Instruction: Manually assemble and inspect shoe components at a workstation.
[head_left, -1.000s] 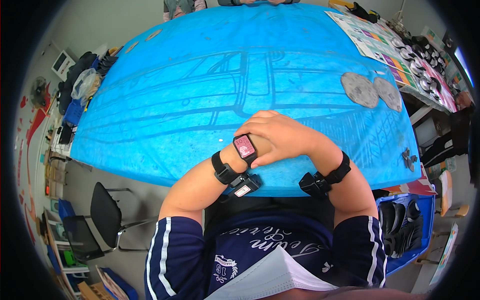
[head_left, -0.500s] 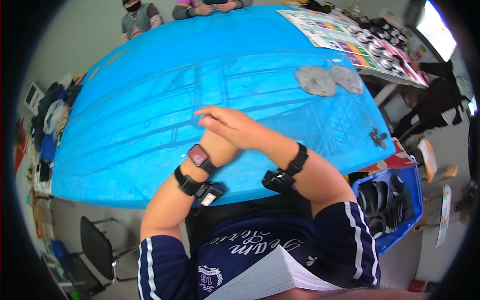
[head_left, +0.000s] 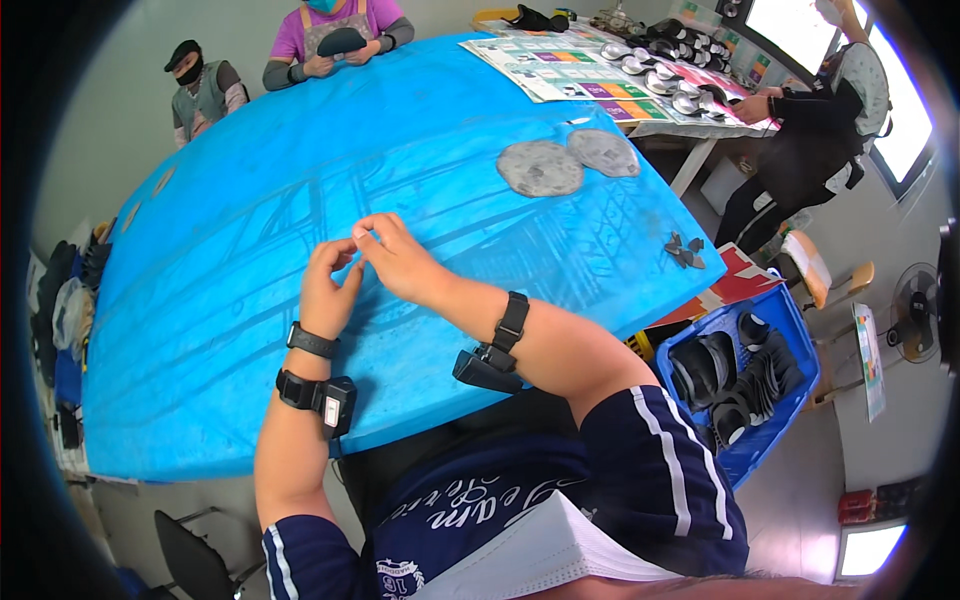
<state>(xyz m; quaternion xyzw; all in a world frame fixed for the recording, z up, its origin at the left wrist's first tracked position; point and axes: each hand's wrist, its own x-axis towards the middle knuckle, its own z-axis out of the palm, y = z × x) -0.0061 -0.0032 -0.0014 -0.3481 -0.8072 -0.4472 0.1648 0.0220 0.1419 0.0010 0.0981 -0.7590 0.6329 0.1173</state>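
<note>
My left hand (head_left: 328,292) is raised above the blue-covered table (head_left: 430,365), its fingers curved and its thumb set apart with a gap between them. Its fingertips meet those of my right hand (head_left: 402,265), whose fingers are drawn together in a pinch. Whether anything small sits between the right fingertips is too hard to see. A black watch strap (head_left: 312,341) circles my left wrist. Each forearm also wears a black band with a small box, the left box (head_left: 338,406) and the right box (head_left: 487,370).
Two round grey pads (head_left: 540,168) lie toward the far right of the table, with small dark pieces (head_left: 684,251) near its right edge. A blue crate (head_left: 800,392) of dark curved pieces stands at my right. Co-workers are beyond the table; one holds a dark pad (head_left: 341,41).
My right hand has come off the back of my left hand and wrist; the fingertips now meet. The left hand has turned, and the whole view has shifted.
</note>
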